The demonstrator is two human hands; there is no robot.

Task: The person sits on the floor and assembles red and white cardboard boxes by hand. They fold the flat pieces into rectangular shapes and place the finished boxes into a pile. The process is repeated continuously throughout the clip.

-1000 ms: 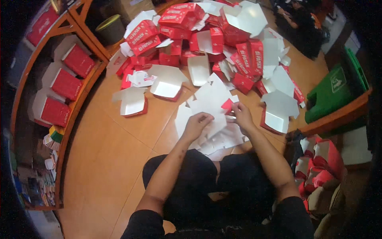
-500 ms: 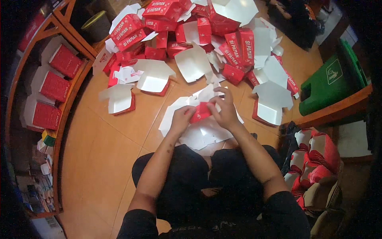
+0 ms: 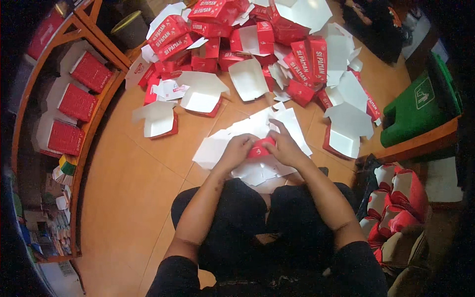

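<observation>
At the frame's centre, the left hand (image 3: 238, 151) and right hand (image 3: 288, 149) hold either end of a red carton panel (image 3: 258, 150) over flat white carton blanks (image 3: 213, 148). Apparently a folding step; continuing calls for an even, gentle two-handed pinch.

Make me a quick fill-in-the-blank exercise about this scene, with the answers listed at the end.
1. The left hand and right hand touch a card flap whose visible side is mostly ____ in colour.
2. The flat card sheets beneath the hands show ____ upper sides.
3. The plastic bin at the right is ____ in colour.
4. The wooden shelf holding boxes stands to the person's ____.

Missing words: red; white; green; left.
</observation>
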